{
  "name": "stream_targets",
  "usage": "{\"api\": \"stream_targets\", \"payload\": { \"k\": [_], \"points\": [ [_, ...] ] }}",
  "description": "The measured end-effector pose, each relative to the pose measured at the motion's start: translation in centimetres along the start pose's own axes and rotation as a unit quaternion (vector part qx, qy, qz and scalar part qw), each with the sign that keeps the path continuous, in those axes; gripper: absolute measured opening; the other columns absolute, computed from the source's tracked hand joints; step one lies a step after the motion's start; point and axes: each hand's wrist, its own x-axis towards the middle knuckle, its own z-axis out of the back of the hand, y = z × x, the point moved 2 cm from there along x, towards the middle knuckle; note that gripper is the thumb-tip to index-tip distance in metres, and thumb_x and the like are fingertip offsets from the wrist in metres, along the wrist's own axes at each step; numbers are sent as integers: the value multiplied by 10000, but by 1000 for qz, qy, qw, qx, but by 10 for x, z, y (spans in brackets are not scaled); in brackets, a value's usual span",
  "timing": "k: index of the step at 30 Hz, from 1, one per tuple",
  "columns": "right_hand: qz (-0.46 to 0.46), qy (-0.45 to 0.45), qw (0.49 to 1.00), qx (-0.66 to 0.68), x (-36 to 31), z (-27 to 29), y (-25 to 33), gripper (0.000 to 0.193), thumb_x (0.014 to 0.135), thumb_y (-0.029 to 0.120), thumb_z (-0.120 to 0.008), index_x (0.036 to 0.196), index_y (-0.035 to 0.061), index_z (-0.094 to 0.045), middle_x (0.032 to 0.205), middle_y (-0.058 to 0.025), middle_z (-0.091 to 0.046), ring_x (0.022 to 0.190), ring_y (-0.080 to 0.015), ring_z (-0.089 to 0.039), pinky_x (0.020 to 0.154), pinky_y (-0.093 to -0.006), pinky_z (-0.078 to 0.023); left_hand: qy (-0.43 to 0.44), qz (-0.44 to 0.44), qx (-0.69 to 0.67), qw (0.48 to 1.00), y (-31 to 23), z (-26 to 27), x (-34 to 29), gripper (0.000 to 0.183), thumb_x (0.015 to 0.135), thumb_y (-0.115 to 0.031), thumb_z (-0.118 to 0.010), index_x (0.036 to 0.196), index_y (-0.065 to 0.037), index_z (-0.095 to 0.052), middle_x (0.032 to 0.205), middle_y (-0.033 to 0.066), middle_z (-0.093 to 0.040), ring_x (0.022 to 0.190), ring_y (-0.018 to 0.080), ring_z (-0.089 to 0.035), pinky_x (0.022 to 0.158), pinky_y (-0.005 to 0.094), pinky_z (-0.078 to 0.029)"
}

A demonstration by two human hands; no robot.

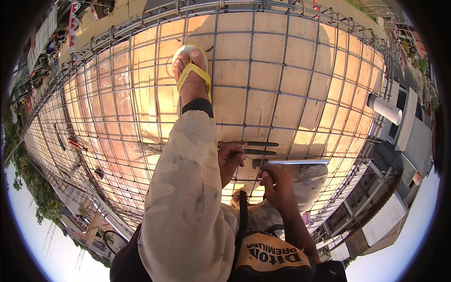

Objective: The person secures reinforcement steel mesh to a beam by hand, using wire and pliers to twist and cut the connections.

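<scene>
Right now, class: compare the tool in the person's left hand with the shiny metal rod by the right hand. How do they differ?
The dark-handled tool is dull and two-armed like pliers; the silver rod is a single bright, reflective bar. The tool is gripped by the left hand; the rod sits at the fingertips of the right hand. The tool lies farther from the person, the rod nearer. Both lie roughly level across the rebar mesh.

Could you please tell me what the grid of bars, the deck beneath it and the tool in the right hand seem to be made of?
Grid of bars: likely steel rebar, dark, dull, thin and straight.
Deck: probably plywood panels, orange-brown with seams.
Tool in the right hand: apparently bare metal, with a bright silvery sheen.
</scene>
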Motion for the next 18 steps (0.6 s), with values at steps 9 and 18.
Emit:
{"api": "stream_targets", "payload": {
  "k": [9,18],
  "points": [
    [57,-191,956,-216,-55,-8,5,178,970,119,-587,1074,9,-681,922,-181,-686,807,-368,-663,691,-442,-514,173,-122,-124,969,66,120,-180,675,1046,-487,-324,1409,80,-372,1463,205,-387,1372,304,-338,1144,343,-263],
    [214,31,951,-222,-92,-110,-13,165,982,209,-551,961,49,-585,760,-172,-663,687,-379,-675,611,-481,-533,231,-55,-214,947,144,189,-277,586,1036,-437,-346,1340,62,-392,1368,175,-393,1275,273,-341,1066,329,-266]
  ]
}}
